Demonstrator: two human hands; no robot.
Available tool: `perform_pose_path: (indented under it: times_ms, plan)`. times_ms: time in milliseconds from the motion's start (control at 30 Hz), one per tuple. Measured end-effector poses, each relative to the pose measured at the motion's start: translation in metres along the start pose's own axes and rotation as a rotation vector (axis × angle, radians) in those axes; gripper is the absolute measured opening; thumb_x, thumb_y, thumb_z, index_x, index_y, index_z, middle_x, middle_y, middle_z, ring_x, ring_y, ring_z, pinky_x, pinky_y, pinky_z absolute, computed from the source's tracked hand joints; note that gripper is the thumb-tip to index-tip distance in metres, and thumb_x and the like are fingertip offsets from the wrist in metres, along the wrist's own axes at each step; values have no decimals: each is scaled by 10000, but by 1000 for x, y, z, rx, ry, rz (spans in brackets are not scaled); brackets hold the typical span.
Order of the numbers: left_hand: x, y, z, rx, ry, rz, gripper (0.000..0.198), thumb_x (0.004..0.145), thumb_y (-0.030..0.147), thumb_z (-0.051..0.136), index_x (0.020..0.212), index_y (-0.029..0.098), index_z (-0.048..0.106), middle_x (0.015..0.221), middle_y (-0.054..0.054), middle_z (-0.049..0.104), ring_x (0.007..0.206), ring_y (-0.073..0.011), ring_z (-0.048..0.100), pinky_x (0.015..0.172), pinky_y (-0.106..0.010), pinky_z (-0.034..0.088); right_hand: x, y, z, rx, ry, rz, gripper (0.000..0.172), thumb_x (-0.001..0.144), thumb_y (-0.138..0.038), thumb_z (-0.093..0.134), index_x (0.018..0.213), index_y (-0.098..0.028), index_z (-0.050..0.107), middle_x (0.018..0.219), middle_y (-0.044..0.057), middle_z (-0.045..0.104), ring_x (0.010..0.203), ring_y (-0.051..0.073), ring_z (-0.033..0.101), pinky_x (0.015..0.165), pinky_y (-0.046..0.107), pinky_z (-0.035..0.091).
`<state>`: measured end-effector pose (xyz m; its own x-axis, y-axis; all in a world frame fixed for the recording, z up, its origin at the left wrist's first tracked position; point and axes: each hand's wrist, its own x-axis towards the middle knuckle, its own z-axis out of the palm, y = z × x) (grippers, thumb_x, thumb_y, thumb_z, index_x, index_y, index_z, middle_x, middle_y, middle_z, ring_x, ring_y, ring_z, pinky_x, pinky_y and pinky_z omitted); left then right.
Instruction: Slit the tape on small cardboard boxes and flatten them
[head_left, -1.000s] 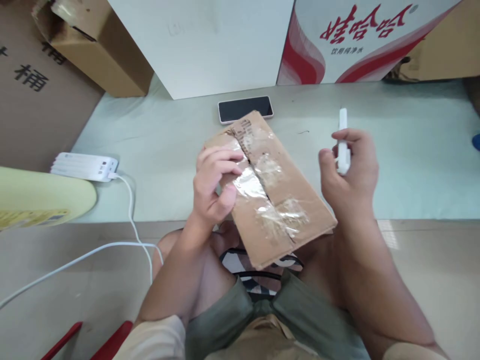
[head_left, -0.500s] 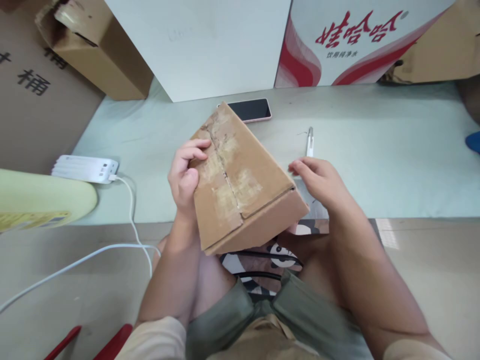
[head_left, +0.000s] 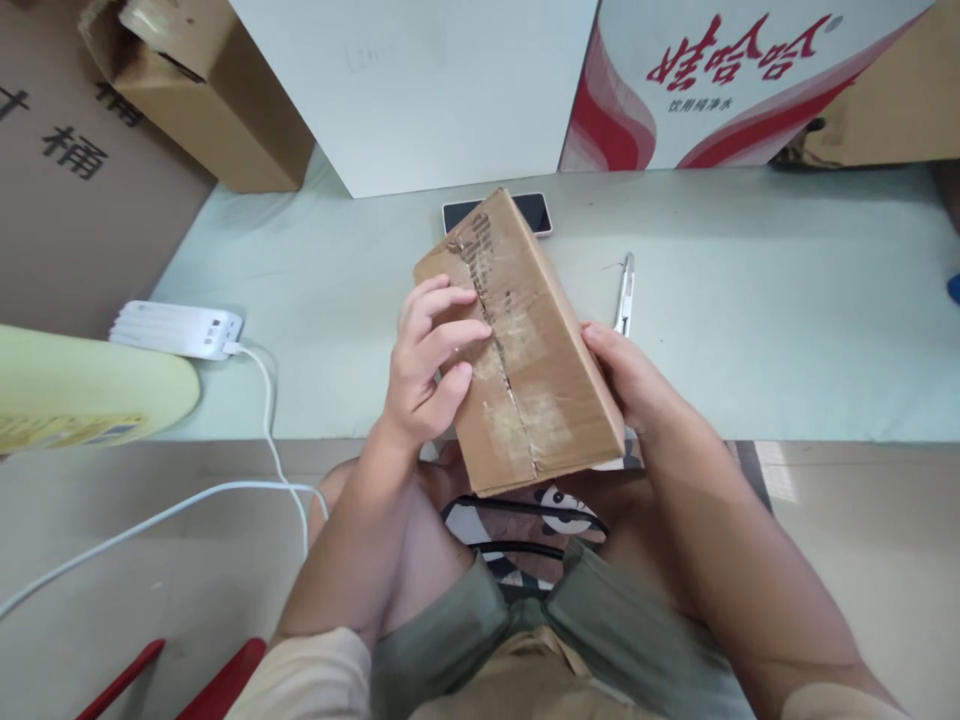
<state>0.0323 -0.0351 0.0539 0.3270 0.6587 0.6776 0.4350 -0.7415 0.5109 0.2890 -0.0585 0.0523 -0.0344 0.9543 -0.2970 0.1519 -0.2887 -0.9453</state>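
Here, the cardboard box (head_left: 536, 370) tilts between both hands (head_left: 427, 355) (head_left: 634, 380).

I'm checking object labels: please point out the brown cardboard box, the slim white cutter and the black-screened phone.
Brown cardboard box (head_left: 527, 345), head view: top face, right of the seam.
Slim white cutter (head_left: 626, 292), head view: its body.
Black-screened phone (head_left: 535, 213), head view: screen, right of the box.

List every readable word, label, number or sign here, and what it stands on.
"娃哈哈": red-and-white carton.
"饮用纯净水": same carton.
"桶": large brown carton; a second is partly hidden, another character cut off.
Perhaps "Lin": white box, too faint to confirm.
Too small or blurred: print on the cardboard box, label on the pale yellow object, power bank markings.
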Motion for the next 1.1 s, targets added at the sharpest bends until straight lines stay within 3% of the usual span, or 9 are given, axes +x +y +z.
perform_pose_path:
  times_ms: [100,167,267,367,500,600,767,900,1100]
  plan:
    - [-1,-3,-1,13,-83,-63,367,1013,543,466,1169,279,668,1426,-91,630,1474,-327,492,1254,-594,375,2,-1,-1,257,1,67,522,717,-674,762,1000,-248,658,967,31,771,917,267,741,754,370,609]
    - [-1,-2,-1,2,-110,-104,387,1007,552,495,1195,259,665,1468,-111,617,1507,-343,464,1254,-593,377,3,-2,-1,265,46,53,505,683,-629,799,986,-255,650,945,18,761,925,265,733,763,368,601]
    - [-1,-2,1,-40,-98,-147,422,982,555,575,1263,250,652,1524,-134,592,1522,-361,450,1255,-587,374,4,-3,0,257,104,8,500,679,-607,794,1006,-261,640,987,25,755,971,281,726,822,401,601]
    - [-4,-5,8,-116,-58,-213,535,951,618,614,1346,258,636,1564,-138,560,1524,-362,448,1272,-577,347,5,-2,-3,259,151,-120,553,741,-679,714,1109,-279,613,1153,53,736,1141,324,705,954,476,590]
    - [-7,-8,20,-506,9,-447,738,826,782,679,1374,292,627,1620,-120,497,1494,-377,485,1188,-502,476,6,-1,-10,174,198,-307,669,807,-814,578,1254,-317,584,1391,83,655,1379,368,590,1083,532,542]
    - [-5,-3,24,-828,48,-642,776,743,833,723,1280,281,638,1514,-115,595,1416,-383,571,1101,-478,559,6,0,-13,112,142,-364,767,784,-854,603,1346,-334,562,1457,82,630,1416,379,558,1093,533,529]
    - [1,2,20,-913,113,-774,672,658,626,913,1103,225,606,1175,-111,747,1207,-359,720,1026,-484,601,3,0,-12,104,7,-367,778,767,-794,712,1400,-379,532,1460,55,641,1375,349,584,1067,532,525]
    - [1,-3,14,-884,177,-855,730,560,561,984,1054,250,544,1078,-59,757,1016,-304,776,889,-426,646,3,0,-13,172,49,-344,677,752,-705,789,1291,-359,569,1330,50,689,1245,293,646,1036,485,549]
    - [2,-6,9,-769,160,-925,748,547,582,983,1027,244,521,1041,-45,745,919,-268,773,798,-376,643,4,-4,-16,253,57,-115,765,638,-563,899,1258,-304,534,1025,25,698,1001,243,694,997,459,561]
